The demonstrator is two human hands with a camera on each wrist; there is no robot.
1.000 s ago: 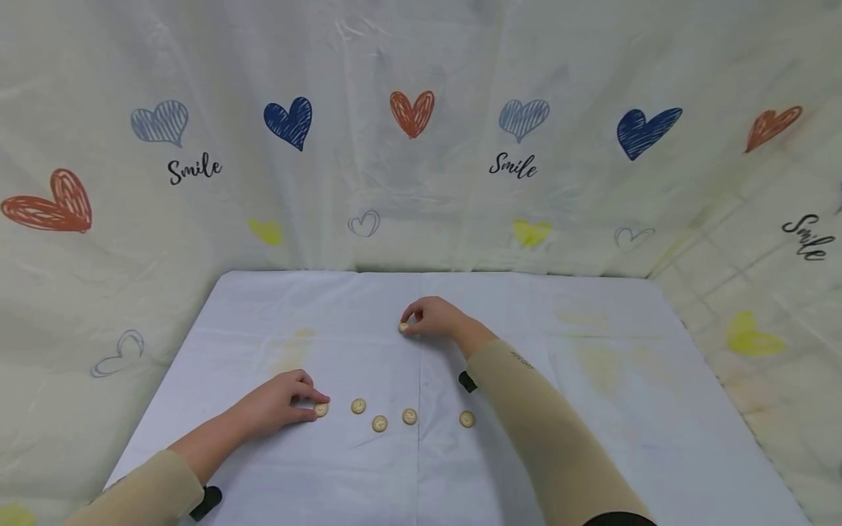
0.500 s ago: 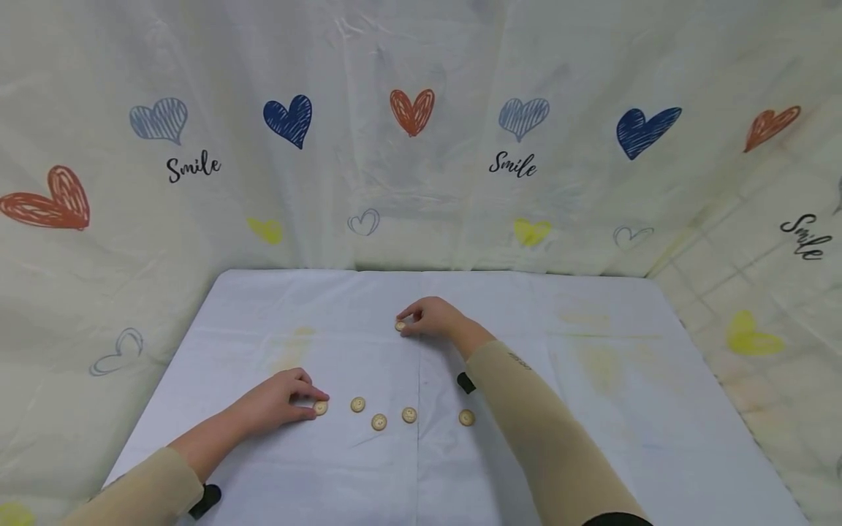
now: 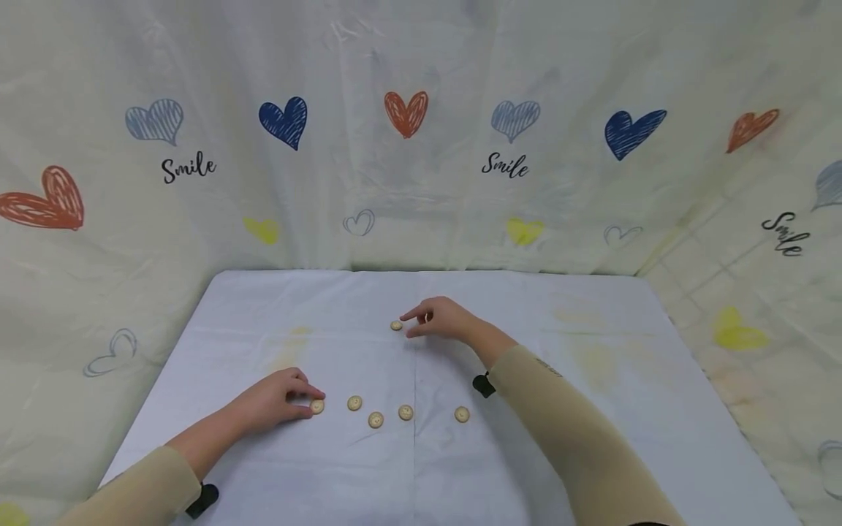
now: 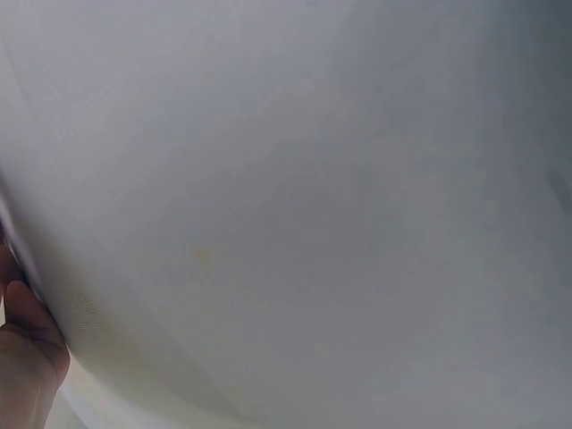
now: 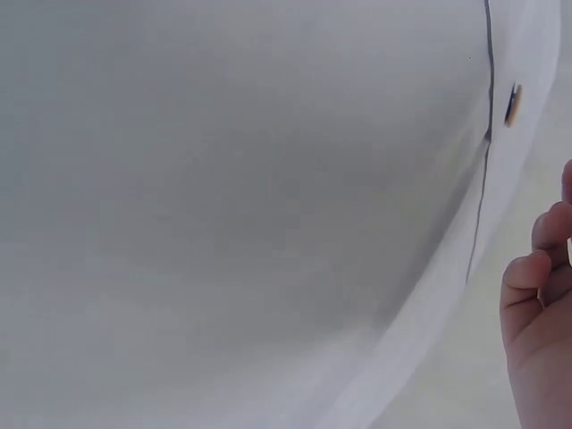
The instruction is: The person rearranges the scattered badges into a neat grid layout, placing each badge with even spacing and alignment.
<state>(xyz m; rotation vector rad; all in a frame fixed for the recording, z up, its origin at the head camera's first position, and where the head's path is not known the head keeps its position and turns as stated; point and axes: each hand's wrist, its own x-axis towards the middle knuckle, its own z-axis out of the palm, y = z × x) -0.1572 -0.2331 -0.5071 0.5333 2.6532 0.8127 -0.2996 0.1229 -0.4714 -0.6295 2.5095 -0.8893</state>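
My left hand (image 3: pixel 272 399) pinches a round, pale wooden button (image 3: pixel 317 406) lying on the white tabletop, between thumb and forefinger. Farther back, another wooden button (image 3: pixel 396 326) lies by itself. Just to its right is my right hand (image 3: pixel 444 319), thumb and forefinger parted, with a small gap to that button. In the left wrist view only part of the left hand (image 4: pixel 31 353) shows, and its button is hidden. The right wrist view catches part of the right hand (image 5: pixel 545 331) and a button (image 5: pixel 514 105) seen nearly edge-on.
Between the hands and nearer me, more wooden buttons lie flat: one (image 3: pixel 354 403), a second (image 3: pixel 376 420), a third (image 3: pixel 405 413) and one farther right (image 3: pixel 462 415). A white cloth (image 3: pixel 566 453) covers the table. Behind it hangs a curtain (image 3: pixel 447 241) printed with hearts.
My right hand has moved the far button slightly left, then let it go and drawn back a little to the right. The left hand keeps its pinch. The head view has shifted slightly.
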